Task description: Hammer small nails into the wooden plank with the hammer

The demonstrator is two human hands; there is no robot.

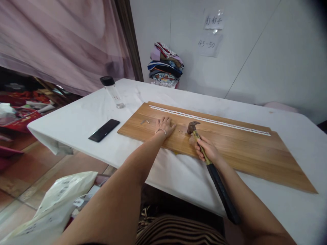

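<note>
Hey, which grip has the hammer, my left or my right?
Your right grip: it is closed around the hammer by its handle. Your left grip lies spread on the wooden board, apart from the hammer.

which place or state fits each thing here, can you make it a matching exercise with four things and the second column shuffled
Things
1. yellow-and-black-handled metal claw hammer
2. left hand with a thin bracelet at its wrist
3. clear cylindrical bottle with a black lid
4. multicoloured stack of folded cloth

Places or states
A. beyond the white-covered table, by the pale wall
B. resting palm-down on the brown wooden board
C. gripped in the right hand
D. on the table, farther back than the flat black phone

Right pairs: 1-C, 2-B, 3-D, 4-A
</note>
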